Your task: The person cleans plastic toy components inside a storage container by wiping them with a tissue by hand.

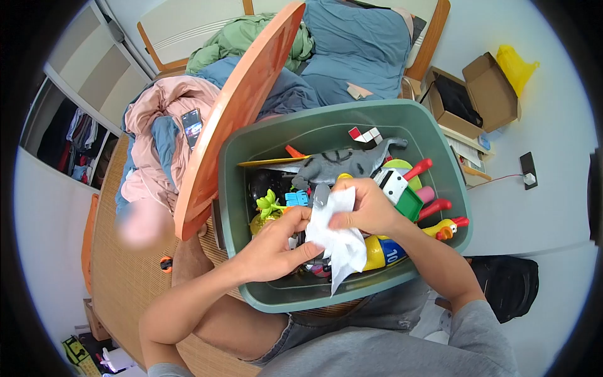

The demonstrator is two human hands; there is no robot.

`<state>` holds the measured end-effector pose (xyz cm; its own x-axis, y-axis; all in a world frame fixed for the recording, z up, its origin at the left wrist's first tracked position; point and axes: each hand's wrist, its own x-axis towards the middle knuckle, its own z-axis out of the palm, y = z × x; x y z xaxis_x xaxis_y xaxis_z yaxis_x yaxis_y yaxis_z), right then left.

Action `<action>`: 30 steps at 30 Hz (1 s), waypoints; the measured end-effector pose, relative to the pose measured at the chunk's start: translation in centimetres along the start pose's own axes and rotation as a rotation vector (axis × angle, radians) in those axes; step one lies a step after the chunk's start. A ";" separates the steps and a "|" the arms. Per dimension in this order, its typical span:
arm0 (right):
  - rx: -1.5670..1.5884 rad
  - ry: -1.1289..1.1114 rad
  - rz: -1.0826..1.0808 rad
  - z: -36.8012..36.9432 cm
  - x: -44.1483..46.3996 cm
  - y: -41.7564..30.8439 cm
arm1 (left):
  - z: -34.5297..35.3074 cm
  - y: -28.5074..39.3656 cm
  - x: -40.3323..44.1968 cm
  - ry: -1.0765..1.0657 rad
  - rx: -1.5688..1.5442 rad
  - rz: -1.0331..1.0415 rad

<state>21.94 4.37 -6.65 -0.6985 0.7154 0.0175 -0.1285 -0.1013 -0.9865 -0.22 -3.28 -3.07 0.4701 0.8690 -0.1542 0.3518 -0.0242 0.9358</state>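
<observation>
Inside the big green bin [461,188], toys lie in a loose heap: a gray striped toy animal [342,164] along the far side, a yellow toy chicken [377,253] with a blue "10" patch at the near right, red handles [419,168] on the right, and a lime-green toy plant [269,202] on the left. A red-and-white block piece [366,135] sits near the far wall. An orange lid [235,119] stands tilted along the bin's left side. At the far right, an open cardboard box [493,100] holds something black [455,97].

Over the middle of the bin is the white tissue [339,242], thin, crumpled and creased, with a pointed end hanging down. The right hand [367,207] pinches it narrowly between thumb and fingers. The left hand [282,245] curls at its left edge, touching it; whether it grips anything cannot be told. A gray piece [320,195] shows just beyond the tissue.
</observation>
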 end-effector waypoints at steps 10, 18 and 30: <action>0.103 0.052 -0.012 0.4 0.0 0.0 | -0.2 0.4 0.2 0.001 -0.102 -0.027; 0.001 -0.125 -0.069 -0.1 -0.1 0.2 | -0.4 -0.2 0.3 -0.036 -0.068 0.031; -0.005 -0.096 -0.076 0.0 0.0 0.3 | -0.5 0.1 0.3 -0.028 -0.047 0.055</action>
<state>21.95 4.32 -6.94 -0.7508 0.6517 0.1079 -0.1804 -0.0452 -0.9826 -0.42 -2.80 -2.87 0.5101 0.8530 -0.1107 0.2871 -0.0475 0.9567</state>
